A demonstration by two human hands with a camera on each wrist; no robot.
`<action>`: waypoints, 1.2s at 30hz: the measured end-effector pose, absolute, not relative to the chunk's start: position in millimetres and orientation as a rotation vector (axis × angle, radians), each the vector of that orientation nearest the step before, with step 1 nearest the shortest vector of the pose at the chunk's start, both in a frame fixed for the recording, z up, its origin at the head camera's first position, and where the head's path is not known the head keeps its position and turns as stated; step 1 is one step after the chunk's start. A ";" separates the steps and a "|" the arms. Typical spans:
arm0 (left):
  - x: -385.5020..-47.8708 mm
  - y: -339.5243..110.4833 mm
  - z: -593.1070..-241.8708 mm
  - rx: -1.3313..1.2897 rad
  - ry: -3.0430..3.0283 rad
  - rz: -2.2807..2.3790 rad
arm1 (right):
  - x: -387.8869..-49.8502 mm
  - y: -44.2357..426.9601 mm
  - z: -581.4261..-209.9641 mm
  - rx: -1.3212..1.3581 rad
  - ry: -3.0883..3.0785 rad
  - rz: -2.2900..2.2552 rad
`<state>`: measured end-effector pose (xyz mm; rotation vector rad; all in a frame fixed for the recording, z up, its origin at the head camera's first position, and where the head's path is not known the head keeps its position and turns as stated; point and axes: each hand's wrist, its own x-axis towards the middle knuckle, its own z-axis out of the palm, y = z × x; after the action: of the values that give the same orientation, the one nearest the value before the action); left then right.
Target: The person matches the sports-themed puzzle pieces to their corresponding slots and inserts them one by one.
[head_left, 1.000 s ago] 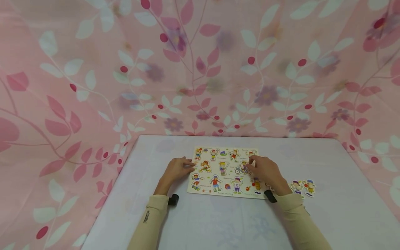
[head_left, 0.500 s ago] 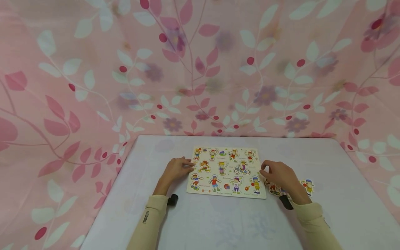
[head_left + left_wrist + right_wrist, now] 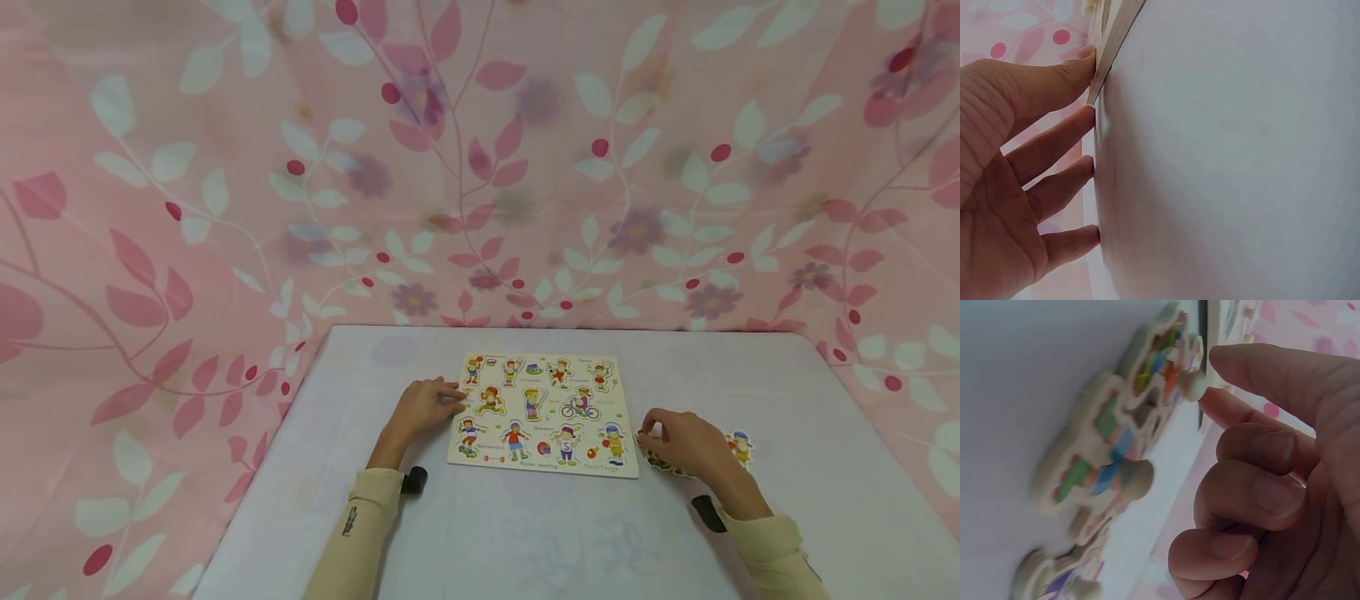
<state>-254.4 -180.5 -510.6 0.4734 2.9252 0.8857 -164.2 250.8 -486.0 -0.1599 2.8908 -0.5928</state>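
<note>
A wooden peg puzzle board with cartoon sports figures lies on the table. At its left edge is my left hand; in the left wrist view the thumb and index fingertips touch the board's edge, the other fingertips resting on the tablecloth. Right of the board, my right hand is over loose knobbed puzzle pieces. In the right wrist view, its thumb and index finger stand slightly apart beside the knob of a colourful puzzle piece; the other fingers are loosely curled.
Another puzzle piece with a wooden knob lies alongside, and a purple-marked one below it. A blue-capped figure piece shows behind my right hand. White cloth covers the table; a pink floral curtain hangs behind.
My right hand has moved from above the board, rightward and towards me, to the loose pieces, uncovering the board's right side. My left hand stays at the left edge.
</note>
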 end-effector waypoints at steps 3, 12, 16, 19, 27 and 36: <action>-254.2 -180.2 -509.9 0.470 2.922 0.880 | -160.6 254.5 -488.6 -0.162 2.884 -0.600; -253.6 -181.1 -509.6 0.465 2.918 0.893 | -154.3 260.3 -493.5 -0.171 2.897 -0.622; -254.1 -180.9 -510.5 0.465 2.926 0.888 | -154.4 261.5 -494.6 -0.187 2.892 -0.632; -254.2 -180.8 -511.1 0.466 2.928 0.890 | -154.7 262.8 -493.9 -0.185 2.885 -0.641; -253.2 -182.0 -509.3 0.482 2.922 0.912 | -155.6 262.6 -487.5 -0.181 2.935 -0.662; -253.9 -181.9 -510.9 0.509 2.924 0.908 | -166.0 242.8 -477.3 -0.240 2.945 -0.707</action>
<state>-253.9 -181.9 -510.9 0.5095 2.9238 0.9076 -166.0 242.8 -477.3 -0.2398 2.9448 -0.7074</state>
